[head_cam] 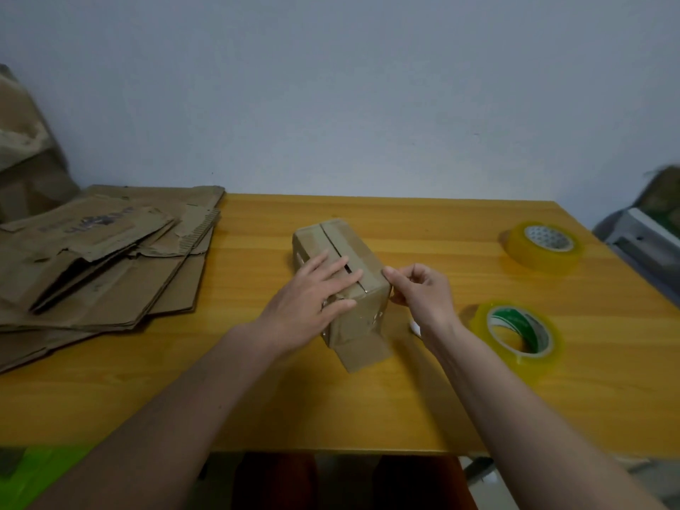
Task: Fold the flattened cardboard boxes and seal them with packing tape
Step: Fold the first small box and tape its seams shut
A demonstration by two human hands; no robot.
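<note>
A small brown cardboard box point(353, 252) stands folded in the middle of the wooden table point(423, 380), its two top flaps meeting along a seam. One loose flap lies flat on the table at the box's near end. My left hand point(312, 294) presses flat on the top flaps with straight fingers. My right hand point(417, 288) is at the box's right top corner, its thumb and forefinger pinching the edge there. Two rolls of clear yellowish packing tape lie to the right: one roll point(517, 334) near my right wrist, the other roll point(542, 244) farther back.
A pile of flattened cardboard boxes point(99, 259) covers the table's left end. More cardboard point(25, 152) leans against the wall at far left. A grey object point(640, 244) stands beyond the table's right edge. A small white item point(415, 328) peeks out under my right wrist.
</note>
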